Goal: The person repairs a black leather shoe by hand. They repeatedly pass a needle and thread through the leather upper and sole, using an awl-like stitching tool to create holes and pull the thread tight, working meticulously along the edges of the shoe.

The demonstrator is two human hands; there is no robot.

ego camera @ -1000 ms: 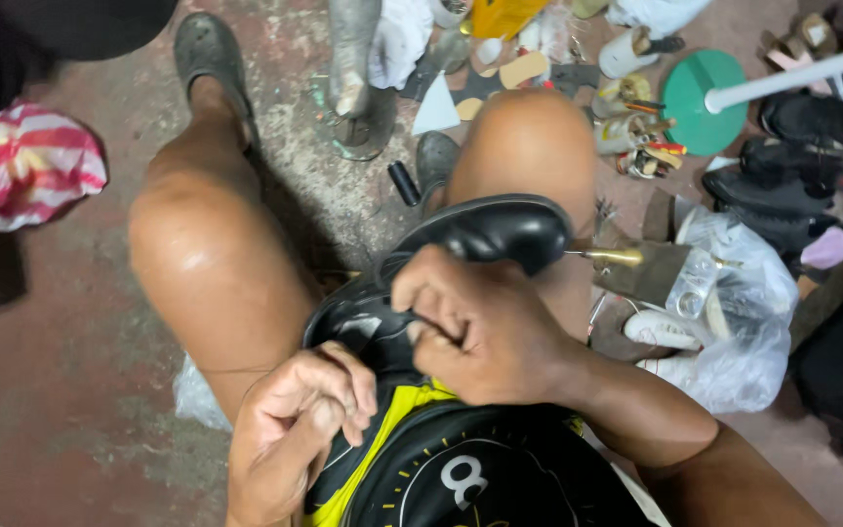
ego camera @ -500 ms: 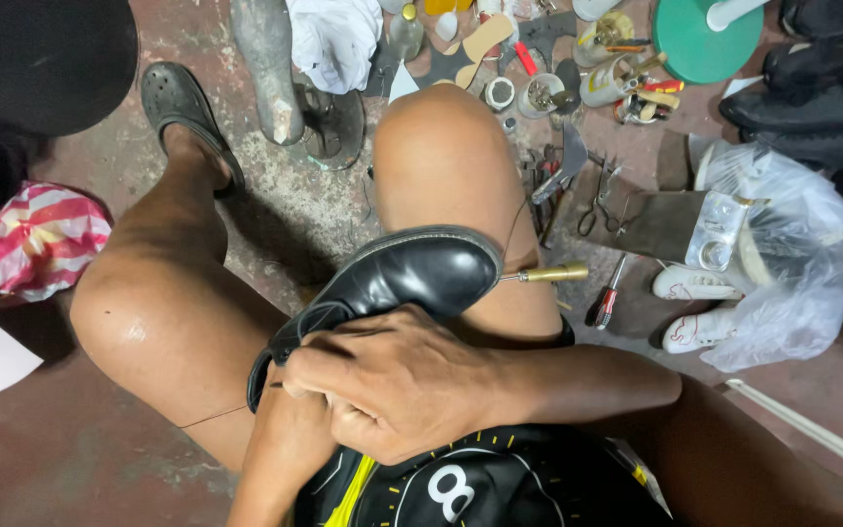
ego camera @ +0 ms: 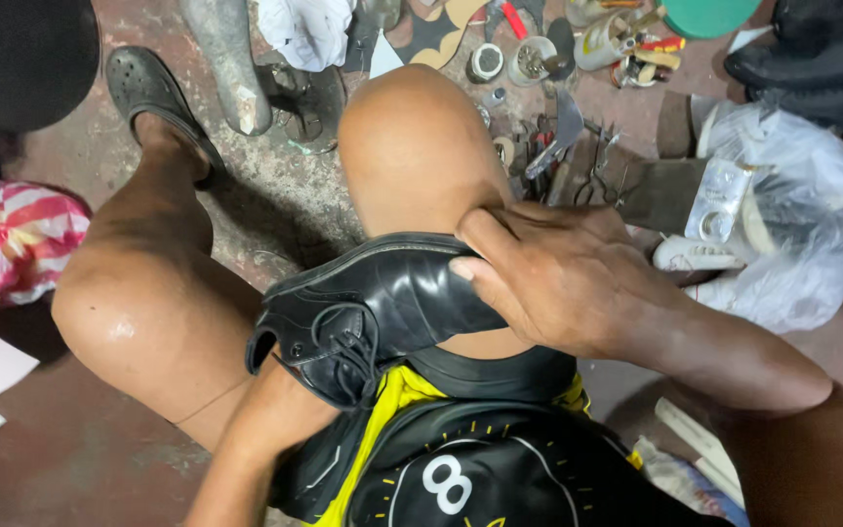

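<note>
- Shoe [ego camera: 382,312]: the black lace-up leather shoe lies on its side across your lap, its toe end resting on your right thigh just under the knee and its laced opening turned down toward your shorts.
- Progress, as far as this view shows: the laces are threaded and loosely knotted, the upper looks glossy and whole, and the sole edge along the top seems seated; no thread, glue or tool is on the shoe, so I judge you are checking or pressing it, and I cannot tell what remains.
- Left hand [ego camera: 290,410]: your left forearm comes up from the lower edge and runs under the heel end of the shoe; the hand itself is hidden beneath it, so I cannot tell how its fingers are set, though it appears to support the shoe from below.
- Right hand [ego camera: 558,278]: it lies flat over the toe end, palm down, wrist bent inward; the fingers [ego camera: 485,229] curl over the sole edge and the thumb presses the glossy upper, pinning the shoe against your thigh.
- Floor [ego camera: 285,195]: pliers, spools and scraps lie scattered beyond your knee, well apart from both hands.
</note>
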